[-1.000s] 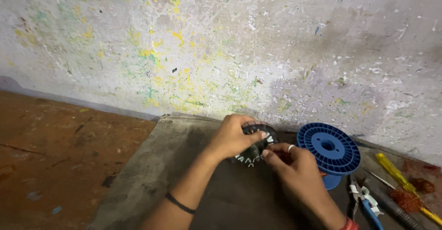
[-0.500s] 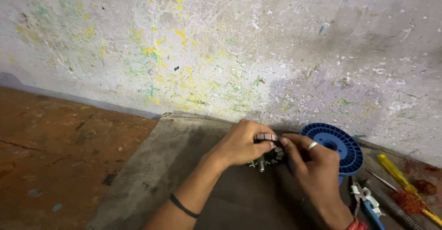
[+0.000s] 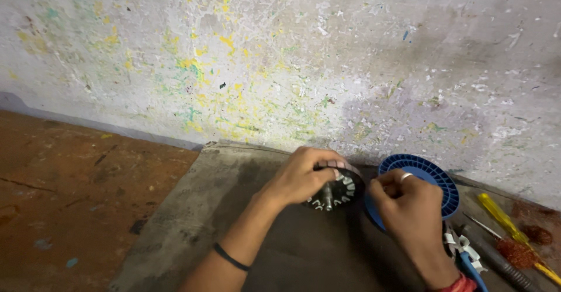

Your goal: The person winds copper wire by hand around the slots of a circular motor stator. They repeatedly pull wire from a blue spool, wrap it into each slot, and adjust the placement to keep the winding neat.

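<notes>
Now the right hand has drawn away from the core.
Half a second ago both hands met on the round slotted core (image 3: 338,188); the left hand (image 3: 301,178) still grips it over the grey mat (image 3: 204,210), while the right hand (image 3: 409,207), fingers pinched together as if on fine wire too thin to see, sits before the blue spool (image 3: 435,178), suggesting a turn being pulled.
</notes>
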